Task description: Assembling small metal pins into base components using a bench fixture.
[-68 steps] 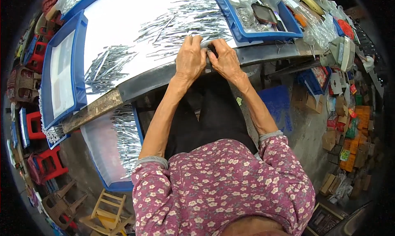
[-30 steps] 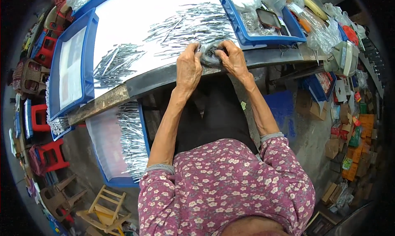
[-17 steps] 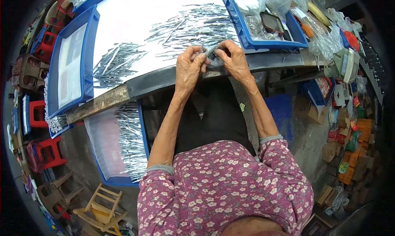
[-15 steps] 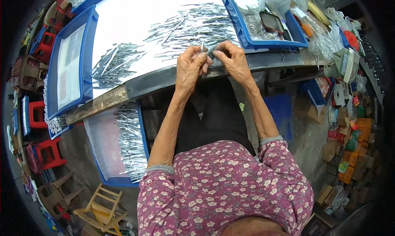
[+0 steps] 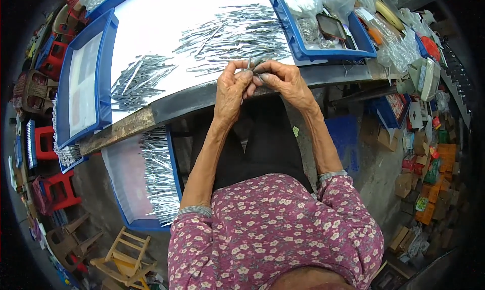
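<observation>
The table (image 5: pixel 156 24) is cut off at its far side; under its left part sits a low tray (image 5: pixel 121 179) of strips, partly hidden. A tray (image 5: pixel 103 70) stands at the table's left end, a bag-filled one (image 5: pixel 333 53) towards its right. On the table lie a big pile (image 5: pixel 237 34) and a smaller pile (image 5: pixel 141 80) further left. At its front edge, the left hand (image 5: pixel 233 90) pinches a thin strip (image 5: pixel 249 61), its middle hidden by fingers. The right hand (image 5: pixel 292 85) meets it; whether it grips anything, I cannot tell.
</observation>
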